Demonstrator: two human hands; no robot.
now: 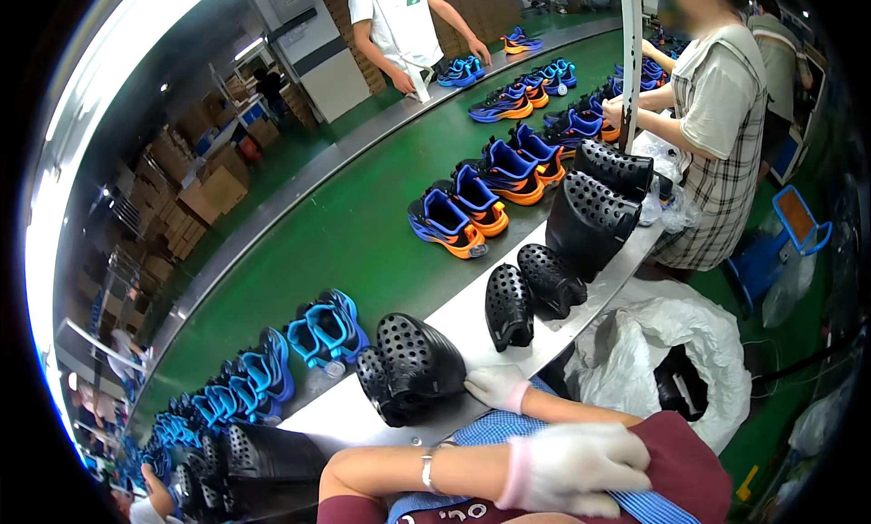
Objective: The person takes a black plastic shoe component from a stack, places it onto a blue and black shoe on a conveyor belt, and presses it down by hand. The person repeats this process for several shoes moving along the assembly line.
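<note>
My right hand (499, 388), in a white glove with a pink cuff, lies on the white shelf (435, 424) with fingers stretched out. Its fingertips are beside a stack of black, shoe-shaped plastic forms (419, 356) with round holes. In a matching glove, my left hand (581, 470) reaches across my body in front of the blue checked apron (494, 426). Its fingers are loosely bent and somewhat apart, and nothing shows in them. Two smaller black forms (510, 308) and taller stacked ones (594, 215) stand farther along the shelf.
Beyond the shelf runs a green conveyor belt (363, 234) with blue-orange sneakers (445, 220) and light-blue sneakers (328, 329). A white sack (617, 352) holding black items stands at right. One co-worker (717, 116) stands at right, another (395, 25) across the belt.
</note>
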